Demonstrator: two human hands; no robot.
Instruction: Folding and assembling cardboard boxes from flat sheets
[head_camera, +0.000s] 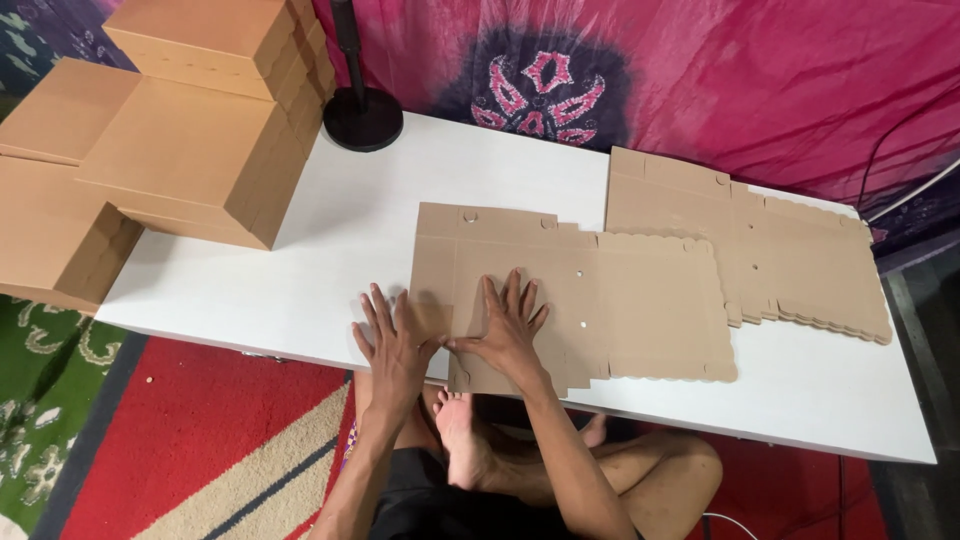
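- Flat brown die-cut cardboard box blank (570, 295) lies unfolded on the white rectangular tabletop (350, 230), its near-left corner at the table's front edge, its scalloped right panel reaching towards a stack of more flat brown cardboard blanks (790, 265).
- The left hand (392, 345) rests palm down, fingers spread wide, across the blank's left flap and onto the bare table; it grips nothing.
- The right hand (510, 325) presses flat on the blank's middle panel, fingers fanned, likewise holding nothing.
- Risk, as judged: only the left end is pinned, so a hard fold could swing the free scalloped end into the stack just beside it and knock those sheets askew.
- Risk: the near corner overhangs the front edge above the person's crossed legs; pressure there may bend the board off its score line and leave a crooked crease.
- Risk: the tower of folded brown cardboard boxes (200, 150) at the far left juts past the table's edge, and a jolt to the table might tip it onto the patterned red rug (200, 430).
- A round black lamp base (362, 118) stands behind, well apart from both hands.
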